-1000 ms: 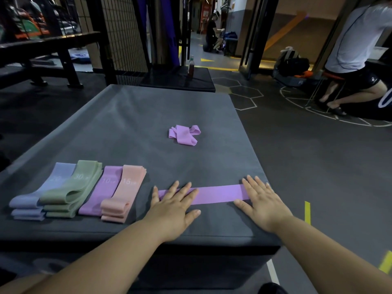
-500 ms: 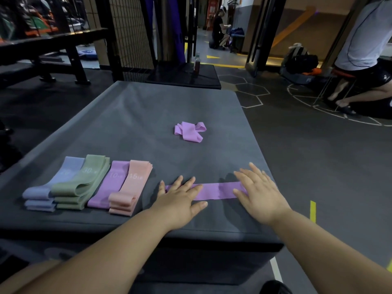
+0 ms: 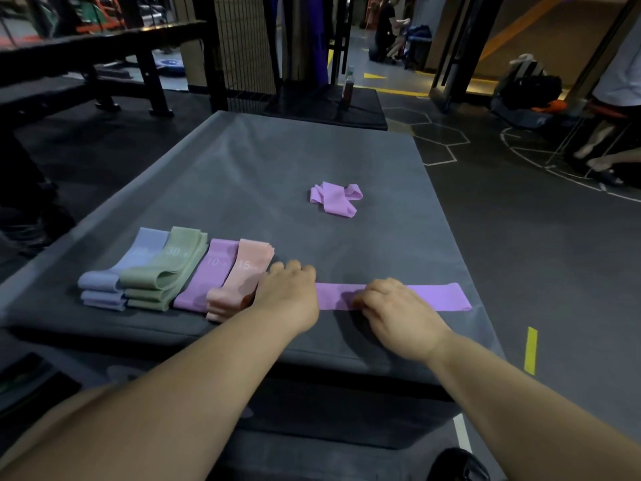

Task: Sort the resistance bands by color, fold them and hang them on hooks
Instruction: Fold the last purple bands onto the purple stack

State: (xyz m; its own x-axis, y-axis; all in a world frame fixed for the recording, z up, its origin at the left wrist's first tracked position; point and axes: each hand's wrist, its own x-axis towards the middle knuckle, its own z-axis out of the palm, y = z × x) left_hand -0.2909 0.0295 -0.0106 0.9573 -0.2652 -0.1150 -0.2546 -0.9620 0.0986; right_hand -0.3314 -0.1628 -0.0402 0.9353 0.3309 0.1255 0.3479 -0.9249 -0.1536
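A long purple band (image 3: 433, 296) lies flat along the near edge of the grey padded platform (image 3: 277, 168). My left hand (image 3: 288, 293) covers the band's left end with its fingers curled down on it. My right hand (image 3: 392, 307) pinches the band near its middle with bent fingers. To the left sit folded bands in a row: blue (image 3: 104, 282), green (image 3: 163, 276), purple (image 3: 208, 276) and pink (image 3: 239, 282), the pink one touching my left hand. A crumpled purple band (image 3: 334, 199) lies further back on the platform.
The platform's right edge drops to a dark floor with a yellow mark (image 3: 530, 350). A bottle (image 3: 348, 86) stands on a black block behind the platform. A seated person (image 3: 617, 81) is at the far right. Dark benches stand at left.
Both hands went from lying flat with spread fingers to curled fingers on the band. My right hand slid left from the band's right end to its middle, uncovering that end.
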